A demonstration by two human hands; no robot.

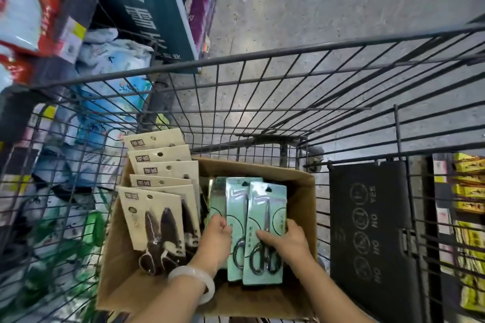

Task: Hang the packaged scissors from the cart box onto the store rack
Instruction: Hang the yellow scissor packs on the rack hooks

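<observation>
Our left arm: a white bangle [195,278] sits on the wrist, closest to us.
Our left hand [213,235]: it reaches into the box, with its fingers curled round the edge of the green scissors packs behind the front one [235,207].
Our right hand [286,240]: the thumb lies across the front green scissors pack [265,233] and the fingers wrap behind its right edge, so it holds that pack.
Green packs: they stand upright in the right half of the cardboard box [301,191].
Tan packs [157,181]: a row with dark-handled scissors fills the box's left half.
Box: it sits inside the wire cart [262,81].
Floor [315,8]: grey, beyond the cart.
Shelves: bagged goods [112,65] on our left.
</observation>
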